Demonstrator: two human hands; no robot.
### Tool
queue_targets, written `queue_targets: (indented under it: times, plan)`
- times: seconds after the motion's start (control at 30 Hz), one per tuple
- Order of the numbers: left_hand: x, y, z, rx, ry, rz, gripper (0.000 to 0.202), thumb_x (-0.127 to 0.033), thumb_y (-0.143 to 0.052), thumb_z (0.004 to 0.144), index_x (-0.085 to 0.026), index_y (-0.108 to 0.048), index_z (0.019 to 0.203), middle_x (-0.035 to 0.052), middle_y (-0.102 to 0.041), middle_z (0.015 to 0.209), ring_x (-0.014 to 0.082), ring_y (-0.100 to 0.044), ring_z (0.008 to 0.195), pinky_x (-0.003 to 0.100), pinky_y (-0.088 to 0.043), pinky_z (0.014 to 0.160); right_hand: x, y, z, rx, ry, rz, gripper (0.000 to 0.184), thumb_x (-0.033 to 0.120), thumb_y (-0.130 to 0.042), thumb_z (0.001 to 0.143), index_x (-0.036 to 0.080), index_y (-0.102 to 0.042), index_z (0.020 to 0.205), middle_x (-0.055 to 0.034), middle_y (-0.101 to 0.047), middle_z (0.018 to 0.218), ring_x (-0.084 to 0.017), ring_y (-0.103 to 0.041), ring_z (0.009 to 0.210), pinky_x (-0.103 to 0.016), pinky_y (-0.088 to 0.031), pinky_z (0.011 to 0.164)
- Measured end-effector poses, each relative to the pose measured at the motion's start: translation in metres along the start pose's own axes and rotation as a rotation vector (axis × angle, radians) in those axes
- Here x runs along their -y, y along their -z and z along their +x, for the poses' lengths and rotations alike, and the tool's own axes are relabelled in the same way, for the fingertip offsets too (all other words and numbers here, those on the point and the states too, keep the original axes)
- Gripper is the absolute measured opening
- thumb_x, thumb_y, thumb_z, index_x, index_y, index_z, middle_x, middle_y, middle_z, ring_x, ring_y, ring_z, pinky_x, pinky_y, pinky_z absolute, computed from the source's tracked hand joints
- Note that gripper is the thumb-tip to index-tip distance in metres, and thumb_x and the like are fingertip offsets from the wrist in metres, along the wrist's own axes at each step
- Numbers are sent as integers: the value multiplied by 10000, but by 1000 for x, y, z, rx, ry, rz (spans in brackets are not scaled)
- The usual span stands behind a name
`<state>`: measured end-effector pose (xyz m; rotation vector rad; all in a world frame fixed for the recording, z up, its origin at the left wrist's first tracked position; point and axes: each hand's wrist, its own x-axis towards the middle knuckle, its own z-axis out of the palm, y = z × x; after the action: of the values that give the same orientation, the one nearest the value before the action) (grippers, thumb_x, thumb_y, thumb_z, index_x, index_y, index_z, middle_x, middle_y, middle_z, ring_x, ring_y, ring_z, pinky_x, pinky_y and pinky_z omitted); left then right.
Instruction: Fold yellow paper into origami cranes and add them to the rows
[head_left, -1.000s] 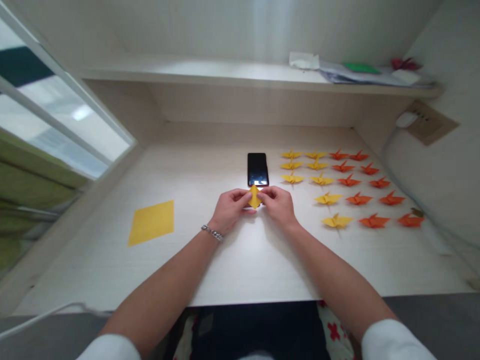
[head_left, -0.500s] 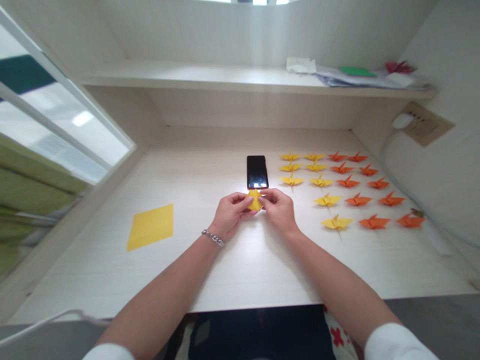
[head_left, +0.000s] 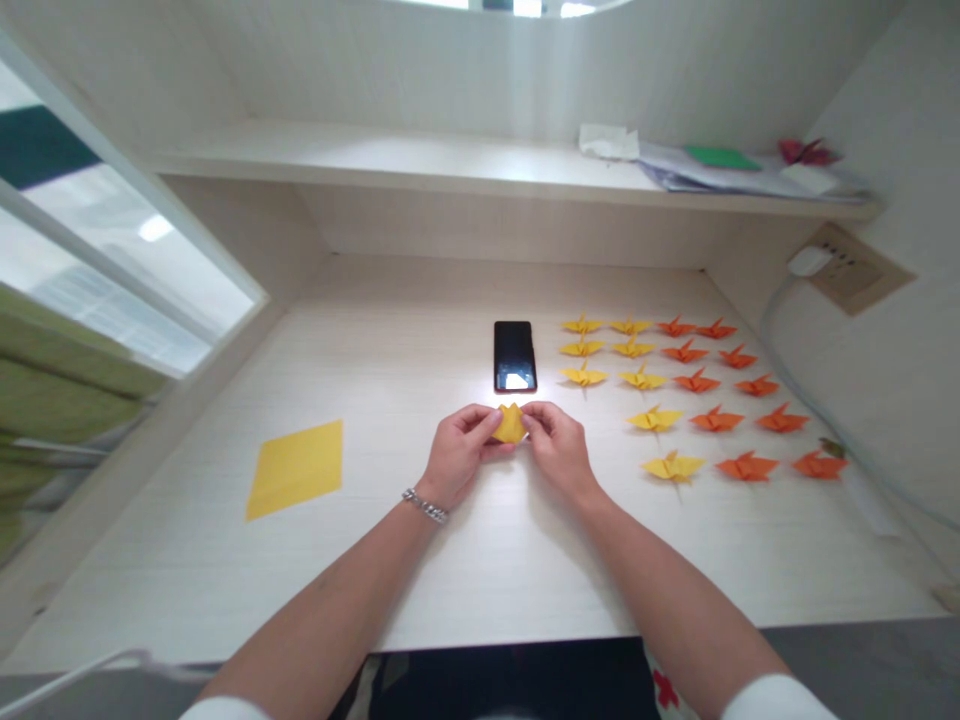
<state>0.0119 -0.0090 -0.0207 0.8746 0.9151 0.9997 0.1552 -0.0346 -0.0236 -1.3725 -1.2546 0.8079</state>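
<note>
A small piece of folded yellow paper is pinched between my two hands, just below the black phone. My left hand, with a silver chain bracelet at its wrist, grips the paper's left side. On its right side the thumb and fingers of my right hand are closed. Some fingertips are hidden behind the paper. A flat yellow sheet lies to the left on the desk. Over to the right, several yellow paper cranes and several orange paper cranes stand in rows.
The black phone lies on the white desk, its screen reflecting light. Papers and a dark red folded flower-like piece rest on the shelf above. A cable runs from the wall socket along the right side.
The whole view has shifted slightly, so the desk and hands appear lower. Both hands keep hold of the folded yellow paper, whose outline looks slightly different at the top.
</note>
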Motion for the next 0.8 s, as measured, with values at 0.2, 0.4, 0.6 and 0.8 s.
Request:
queue_targets:
  times: [0.2, 0.4, 0.6, 0.8]
  plan:
    - [1, 0, -2, -15, -4, 46, 274, -372, -717, 722, -125, -654, 823, 60, -654, 851, 175, -646, 771, 294, -604, 656, -1, 0, 2, -36, -76, -13, 166, 350, -616, 783, 189, -652, 766, -30, -678, 748, -192, -623, 711, -291, -488, 663]
    - [-2, 0, -2, 6, 55, 25, 243, -345, -703, 744, -121, -650, 819, 56, -648, 840, 173, -646, 773, 296, -597, 665, -1, 0, 0, -18, -50, -73, 158, 286, -541, 826, 183, -661, 821, -31, -683, 782, -186, -620, 730, -286, -488, 676]
    - [-5, 1, -1, 36, 102, -11, 232, -330, -704, 744, -112, -656, 808, 85, -668, 892, 193, -653, 802, 300, -590, 658, 0, 3, -1, -3, 36, -161, 164, 243, -518, 836, 183, -667, 869, -44, -696, 836, -188, -634, 755, -296, -494, 721]
    - [-6, 4, 1, 76, 128, -67, 329, -310, -703, 748, -150, -663, 1032, 102, -675, 1001, 207, -655, 833, 311, -590, 645, 0, 4, -3, -15, 87, -135, 165, 226, -525, 845, 209, -679, 901, -25, -712, 883, -184, -653, 797, -293, -506, 752]
